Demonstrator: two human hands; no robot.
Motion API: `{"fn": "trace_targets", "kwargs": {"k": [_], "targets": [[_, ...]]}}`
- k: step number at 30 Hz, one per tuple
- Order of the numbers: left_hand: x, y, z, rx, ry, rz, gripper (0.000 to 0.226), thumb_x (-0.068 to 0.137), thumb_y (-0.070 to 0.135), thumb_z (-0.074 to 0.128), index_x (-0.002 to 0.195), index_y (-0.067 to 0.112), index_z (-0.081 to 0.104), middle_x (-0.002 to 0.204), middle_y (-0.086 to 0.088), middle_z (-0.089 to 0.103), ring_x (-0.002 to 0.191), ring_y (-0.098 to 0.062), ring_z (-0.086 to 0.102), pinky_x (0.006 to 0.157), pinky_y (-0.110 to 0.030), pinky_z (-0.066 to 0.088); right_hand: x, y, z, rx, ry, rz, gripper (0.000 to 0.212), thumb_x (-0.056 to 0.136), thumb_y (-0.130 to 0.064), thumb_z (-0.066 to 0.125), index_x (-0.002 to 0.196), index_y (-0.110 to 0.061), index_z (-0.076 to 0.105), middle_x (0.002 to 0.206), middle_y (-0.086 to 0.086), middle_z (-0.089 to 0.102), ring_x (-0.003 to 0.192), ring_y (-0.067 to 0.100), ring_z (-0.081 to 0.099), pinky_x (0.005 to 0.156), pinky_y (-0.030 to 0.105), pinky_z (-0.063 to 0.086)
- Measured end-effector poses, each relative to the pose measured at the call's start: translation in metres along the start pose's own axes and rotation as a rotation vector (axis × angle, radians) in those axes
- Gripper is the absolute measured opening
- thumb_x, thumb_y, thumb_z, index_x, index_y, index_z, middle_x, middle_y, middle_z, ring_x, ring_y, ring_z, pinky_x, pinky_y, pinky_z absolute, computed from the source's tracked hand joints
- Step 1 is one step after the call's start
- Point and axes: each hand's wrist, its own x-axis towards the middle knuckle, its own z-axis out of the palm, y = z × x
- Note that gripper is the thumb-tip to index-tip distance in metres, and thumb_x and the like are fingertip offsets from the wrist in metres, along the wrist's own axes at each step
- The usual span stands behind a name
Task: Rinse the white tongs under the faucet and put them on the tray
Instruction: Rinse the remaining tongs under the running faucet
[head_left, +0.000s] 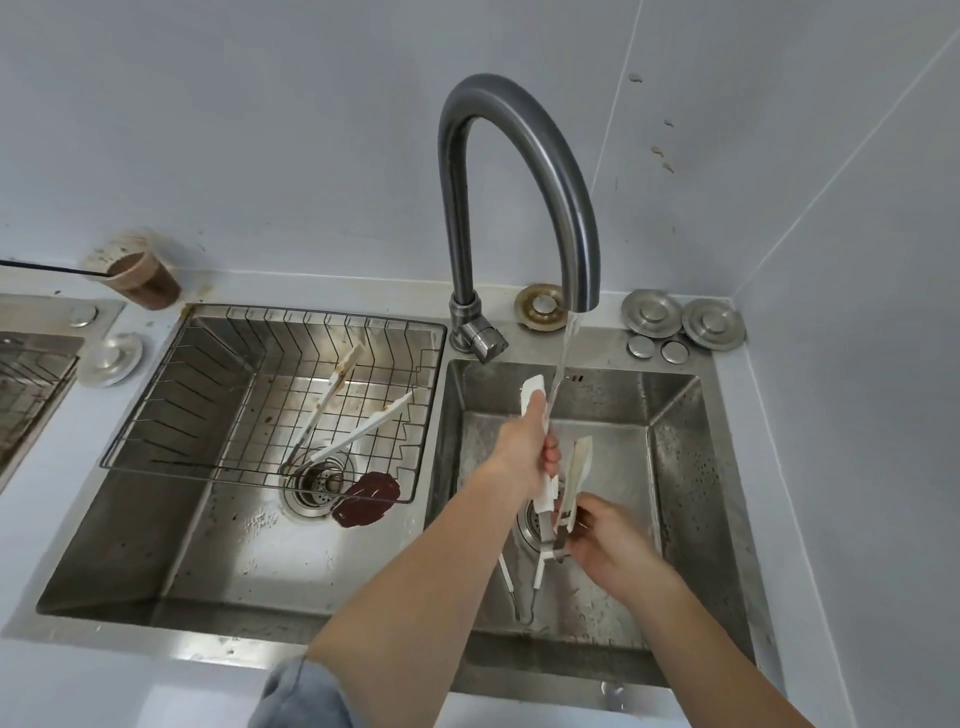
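Observation:
Water runs from the curved steel faucet (519, 171) into the right sink basin (680, 467). I hold the white tongs (577, 467) upright over that basin, right beside the stream. My left hand (524, 452) grips one white arm of them, whose tip pokes up at the water. My right hand (602, 540) holds the tongs at their lower hinge end. The wire tray (171, 395) sits across the left basin with another pair of white tongs (358, 431) lying in it.
A dark red-brown flat piece (366, 499) lies in the left basin near its drain. A third pair of tongs (535, 577) rests on the right basin's floor. A brown cup (145, 283) stands on the counter at the back left. Metal lids (680, 319) sit behind the right basin.

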Motion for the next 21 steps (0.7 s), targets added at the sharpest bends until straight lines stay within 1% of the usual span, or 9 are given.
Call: {"fn": "trace_targets", "kwargs": {"k": [3, 5, 7, 10, 12, 14, 16, 19, 21], "targets": [[0.006, 0.007, 0.004, 0.126, 0.086, -0.026, 0.057, 0.092, 0.063, 0.032, 0.063, 0.015, 0.04, 0.048, 0.002, 0.034, 0.03, -0.01, 0.028, 0.032, -0.015, 0.022, -0.004, 0.0, 0.008, -0.015, 0.006, 0.0, 0.024, 0.096, 0.001, 0.037, 0.08, 0.006, 0.053, 0.067, 0.018, 0.055, 0.062, 0.027, 0.055, 0.059, 0.035, 0.053], [0.011, 0.009, 0.007, 0.165, 0.124, -0.043, 0.06, 0.096, 0.059, 0.022, 0.06, 0.014, 0.037, 0.049, 0.001, 0.033, 0.031, -0.011, 0.027, 0.033, -0.016, 0.023, -0.003, 0.001, 0.009, 0.003, 0.011, 0.01, 0.023, 0.097, 0.001, 0.035, 0.083, 0.007, 0.053, 0.07, 0.02, 0.056, 0.066, 0.028, 0.055, 0.066, 0.037, 0.053], [0.016, 0.008, 0.009, 0.174, 0.139, -0.025, 0.06, 0.1, 0.052, 0.019, 0.061, 0.011, 0.039, 0.05, -0.001, 0.035, 0.036, -0.013, 0.028, 0.035, -0.02, 0.025, -0.002, 0.001, 0.008, 0.021, 0.019, 0.022, 0.022, 0.098, 0.001, 0.034, 0.087, 0.009, 0.052, 0.075, 0.022, 0.054, 0.068, 0.029, 0.055, 0.065, 0.037, 0.054], [0.022, 0.003, 0.009, 0.109, 0.09, 0.045, 0.053, 0.103, 0.042, 0.021, 0.07, 0.008, 0.044, 0.052, -0.003, 0.038, 0.033, -0.013, 0.032, 0.033, -0.019, 0.026, 0.002, 0.0, 0.005, 0.057, 0.048, 0.035, 0.021, 0.098, 0.002, 0.033, 0.088, 0.011, 0.05, 0.077, 0.022, 0.052, 0.066, 0.029, 0.053, 0.05, 0.034, 0.055], [0.02, -0.001, 0.006, 0.074, 0.043, 0.053, 0.043, 0.104, 0.036, 0.026, 0.079, 0.007, 0.046, 0.054, -0.004, 0.039, 0.03, -0.011, 0.034, 0.032, -0.017, 0.027, 0.004, -0.001, 0.003, 0.049, 0.056, 0.046, 0.023, 0.097, 0.004, 0.032, 0.084, 0.01, 0.05, 0.074, 0.021, 0.051, 0.063, 0.029, 0.051, 0.044, 0.032, 0.054], [0.016, -0.008, 0.002, 0.08, -0.016, 0.061, 0.028, 0.103, 0.03, 0.033, 0.097, 0.007, 0.048, 0.057, -0.005, 0.042, 0.037, -0.013, 0.039, 0.036, -0.021, 0.033, 0.009, 0.002, -0.001, -0.006, 0.051, 0.067, 0.023, 0.097, 0.003, 0.034, 0.085, 0.011, 0.052, 0.073, 0.021, 0.052, 0.064, 0.029, 0.051, 0.054, 0.037, 0.052], [0.007, -0.019, -0.003, 0.118, -0.044, 0.102, 0.021, 0.102, 0.025, 0.039, 0.11, 0.006, 0.047, 0.06, -0.005, 0.046, 0.042, -0.014, 0.044, 0.04, -0.024, 0.039, 0.013, 0.007, -0.003, -0.034, 0.037, 0.107, 0.024, 0.097, 0.002, 0.034, 0.09, 0.011, 0.055, 0.079, 0.022, 0.057, 0.069, 0.03, 0.054, 0.065, 0.039, 0.049], [-0.005, -0.03, -0.008, 0.186, 0.04, 0.164, 0.025, 0.102, 0.026, 0.04, 0.102, 0.003, 0.049, 0.057, -0.006, 0.049, 0.034, -0.012, 0.044, 0.035, -0.022, 0.037, 0.019, 0.014, 0.002, -0.057, 0.02, 0.15, 0.023, 0.097, 0.001, 0.035, 0.097, 0.008, 0.057, 0.079, 0.022, 0.061, 0.071, 0.03, 0.057, 0.066, 0.039, 0.05], [-0.005, -0.028, -0.011, 0.206, 0.116, 0.156, 0.032, 0.101, 0.03, 0.04, 0.094, 0.002, 0.052, 0.054, -0.005, 0.048, 0.029, -0.011, 0.041, 0.033, -0.019, 0.034, 0.022, 0.017, 0.008, -0.065, 0.013, 0.164, 0.023, 0.098, -0.001, 0.037, 0.093, 0.005, 0.058, 0.076, 0.021, 0.063, 0.07, 0.03, 0.059, 0.062, 0.038, 0.051]]}}
